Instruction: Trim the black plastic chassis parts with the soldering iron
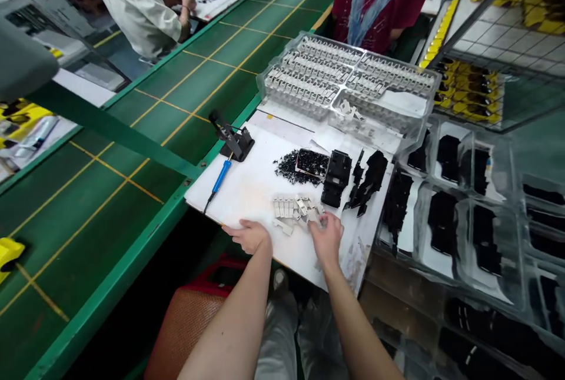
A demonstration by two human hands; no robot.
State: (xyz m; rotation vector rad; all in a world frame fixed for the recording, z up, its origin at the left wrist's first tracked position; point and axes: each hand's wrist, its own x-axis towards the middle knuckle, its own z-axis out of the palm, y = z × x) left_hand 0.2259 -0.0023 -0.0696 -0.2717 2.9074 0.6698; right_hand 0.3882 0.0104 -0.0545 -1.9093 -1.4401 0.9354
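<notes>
White plastic parts point(285, 207) lie in a row and a loose cluster on the white work board point(247, 192). My right hand point(325, 236) is at the right end of the cluster, its thumb and fingers closed round a white part. At the board's front edge rests my left hand point(249, 236), fingers spread, nothing visible in it. Behind the white parts is a pile of small black pieces point(289, 165), partly in a small tray. Black housings point(336, 178) and flat black parts point(373, 177) lie to the right of the pile.
A blue-handled soldering iron point(220, 177) leans at its black stand point(238, 143) on the left. Clear trays of white parts point(309, 74) stand behind the board; trays of black parts point(444, 221) are at the right. A green conveyor point(176, 97) runs along the left. Two people sit beyond.
</notes>
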